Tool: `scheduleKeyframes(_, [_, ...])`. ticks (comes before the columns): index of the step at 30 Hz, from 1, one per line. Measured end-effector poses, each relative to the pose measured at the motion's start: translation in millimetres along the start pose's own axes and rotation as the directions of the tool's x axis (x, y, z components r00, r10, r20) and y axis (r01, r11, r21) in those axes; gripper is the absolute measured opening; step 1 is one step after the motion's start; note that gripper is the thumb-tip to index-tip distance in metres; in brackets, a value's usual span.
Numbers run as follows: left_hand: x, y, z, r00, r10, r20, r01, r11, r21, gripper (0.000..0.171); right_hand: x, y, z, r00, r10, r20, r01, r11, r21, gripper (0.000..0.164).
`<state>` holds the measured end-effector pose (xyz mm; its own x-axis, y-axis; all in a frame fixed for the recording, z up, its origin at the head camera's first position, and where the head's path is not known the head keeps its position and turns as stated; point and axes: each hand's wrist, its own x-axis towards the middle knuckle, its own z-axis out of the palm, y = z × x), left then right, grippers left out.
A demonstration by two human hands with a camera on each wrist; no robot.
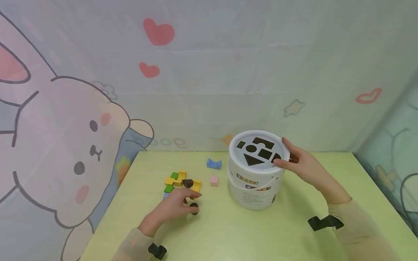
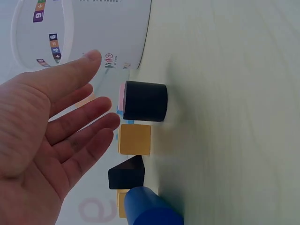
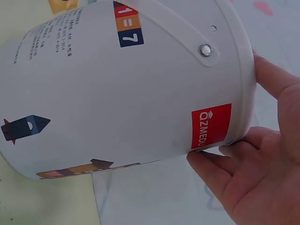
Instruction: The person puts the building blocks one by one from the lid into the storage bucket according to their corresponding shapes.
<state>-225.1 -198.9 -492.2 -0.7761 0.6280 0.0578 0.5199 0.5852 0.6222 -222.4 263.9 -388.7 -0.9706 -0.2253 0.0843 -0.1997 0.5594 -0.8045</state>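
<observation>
My left hand (image 1: 177,204) reaches over the table with its fingers loosely spread, its thumb and fingertips beside a black cylinder block (image 1: 194,208). In the left wrist view, that cylinder (image 2: 145,101) stands on the table just beyond the fingertips, with nothing in the palm. A white bucket (image 1: 253,194) stands upright at right, topped by a white lid (image 1: 240,154) with dark shaped holes. My right hand (image 1: 302,165) holds the bucket's rim, thumb over the lid edge and fingers around the far side. The right wrist view shows the fingertips (image 3: 199,164) right under the rim.
Beyond the left hand lie yellow blocks (image 1: 181,176), green blocks (image 1: 168,189), a black angled block (image 1: 187,183) and a blue cylinder (image 2: 152,208). A blue arch block (image 1: 214,164) and a pink cube (image 1: 214,181) sit left of the bucket. A printed curtain (image 1: 209,108) hangs behind the table.
</observation>
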Motion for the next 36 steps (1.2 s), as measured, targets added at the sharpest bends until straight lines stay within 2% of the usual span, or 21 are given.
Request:
scheduleKeyframes(6, [-0.4,-1.6,1.4,0.999,-0.019,0.034,0.019,1.000,-0.015,0.043,3.0,1.8,0.4,0.999,0.009,0.031,-0.010,1.000,0.025,0.103])
scheduleKeyframes(15, [-7.2,-4.8,8.5,0.996,-0.048,0.075,0.049,0.999,-0.016,0.039,-2.4,11.2,6.1,0.999,0.033,0.027,-0.033,0.999,0.013,0.104])
scheduleKeyframes(22, [-4.0,-5.5,9.9,0.999,-0.008,0.043,0.008,1.000,-0.007,0.032,-4.1,12.0,4.0,0.999,0.040,0.005,-0.040,0.999,0.031,0.102])
scheduleKeyframes(28, [-1.3,-6.4,9.2,0.999,0.032,0.022,-0.033,0.999,0.039,0.028,-0.6,11.1,5.1,1.000,0.025,-0.002,-0.025,0.998,0.052,0.101])
scheduleKeyframes(32, [0.6,-4.6,9.9,0.999,0.029,0.032,-0.030,0.999,0.041,0.030,0.2,10.8,5.3,1.000,0.014,-0.012,-0.013,0.999,0.044,0.099])
scheduleKeyframes(36, [8.3,-2.0,11.5,0.999,0.030,0.035,-0.031,0.999,0.024,0.030,-0.1,6.9,1.0,1.000,0.012,-0.024,-0.012,1.000,0.024,0.098])
